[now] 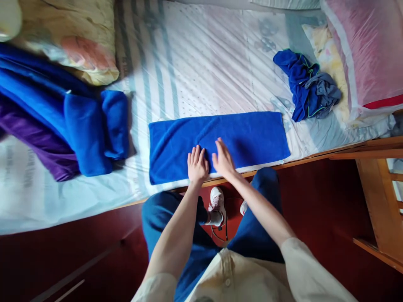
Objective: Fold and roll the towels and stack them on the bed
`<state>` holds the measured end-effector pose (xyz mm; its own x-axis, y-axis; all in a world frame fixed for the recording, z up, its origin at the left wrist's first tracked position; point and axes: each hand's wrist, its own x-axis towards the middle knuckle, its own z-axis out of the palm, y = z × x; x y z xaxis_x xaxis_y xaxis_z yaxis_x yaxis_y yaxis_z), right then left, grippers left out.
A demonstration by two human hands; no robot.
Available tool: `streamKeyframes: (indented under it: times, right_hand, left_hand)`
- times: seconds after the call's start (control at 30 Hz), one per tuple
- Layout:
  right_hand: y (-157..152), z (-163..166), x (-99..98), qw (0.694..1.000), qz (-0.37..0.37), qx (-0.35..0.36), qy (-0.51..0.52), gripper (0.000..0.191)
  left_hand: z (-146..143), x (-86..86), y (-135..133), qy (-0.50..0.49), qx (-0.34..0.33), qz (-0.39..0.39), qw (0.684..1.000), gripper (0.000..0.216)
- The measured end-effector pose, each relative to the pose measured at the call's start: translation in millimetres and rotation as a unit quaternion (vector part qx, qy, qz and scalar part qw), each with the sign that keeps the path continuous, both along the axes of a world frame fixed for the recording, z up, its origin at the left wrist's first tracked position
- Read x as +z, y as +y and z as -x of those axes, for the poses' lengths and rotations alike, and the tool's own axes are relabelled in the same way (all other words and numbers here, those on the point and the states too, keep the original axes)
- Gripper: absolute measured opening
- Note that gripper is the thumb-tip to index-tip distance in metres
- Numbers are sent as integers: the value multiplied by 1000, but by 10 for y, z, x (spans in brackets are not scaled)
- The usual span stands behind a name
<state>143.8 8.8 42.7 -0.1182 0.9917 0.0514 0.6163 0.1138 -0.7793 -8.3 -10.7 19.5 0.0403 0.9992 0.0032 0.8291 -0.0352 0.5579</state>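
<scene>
A long blue towel (258, 134) lies spread along the front edge of the bed, with a few diagonal creases on its left half. My left hand (198, 164) rests flat on the towel near its front edge, fingers stretched out and pointing away from me. Just to the right, my right hand (223, 159) is over the towel with fingers extended and tilted on its side; whether it touches the cloth I cannot tell. Neither hand grips anything.
Blue folded cloths (88, 134) and a purple cloth (47, 147) lie at the left, below a yellow pillow (78, 37). A crumpled blue and grey bundle (310, 86) sits at the right beside a pink pillow (371, 50). A wooden ladder-like frame (378, 201) stands at the lower right.
</scene>
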Motion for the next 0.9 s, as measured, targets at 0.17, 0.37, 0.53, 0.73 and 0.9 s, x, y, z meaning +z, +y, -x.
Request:
streamKeyframes:
  times: [0.17, 0.37, 0.53, 0.73, 0.9]
  right_hand:
    - [57, 439, -288, 996, 6, 82, 25, 66]
    - [100, -102, -337, 984, 16, 175, -9, 67]
    - [157, -931, -226, 981, -3, 184, -58, 56]
    - [33, -2069, -136, 989, -10, 64, -129, 53]
    - [-203, -2536, -222, 976, -37, -56, -207, 57]
  left_hand:
    - [34, -231, -119, -5, 32, -34, 999, 60]
    - [38, -232, -112, 8, 33, -46, 998, 68]
    - [22, -205, -114, -1, 36, -49, 998, 68]
    - [7, -184, -110, -31, 45, -29, 998, 69]
    - [27, -221, -121, -12, 44, -30, 999, 69]
